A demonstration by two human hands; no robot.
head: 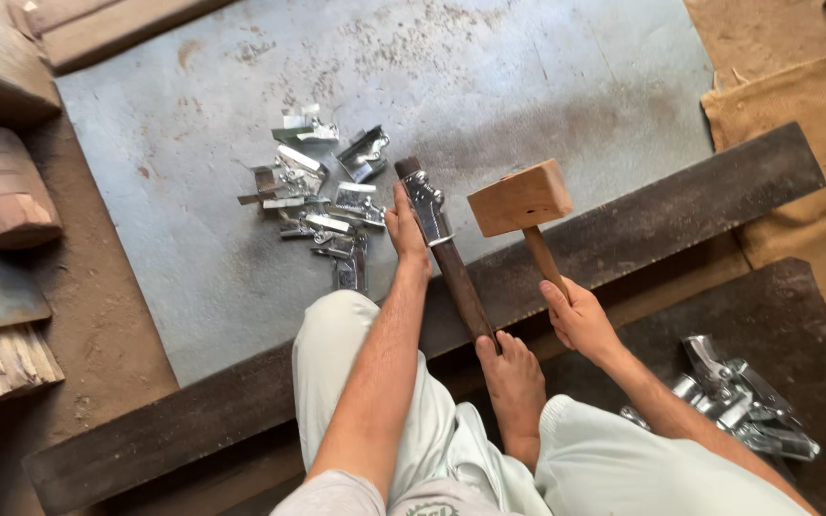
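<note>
1. Head view: left hand (405, 227) reaches forward, arm straight, fingers pressed on the left side of a metal clamp piece (428, 205) that sits on the top end of a dark bar (451, 263).
2. Right hand (576, 315) has its fingers wrapped round the handle of a wooden mallet (520, 198); the head hangs just right of the clamp piece, not touching.
3. A bare foot (513, 377) touches the bar's near end.
4. The bar crosses a dark plank (681, 205). A pile of metal parts (322, 191) lies just left of the left hand on the grey sheet (528, 76), which is bare beyond. More parts (743, 397) lie far right.
</note>
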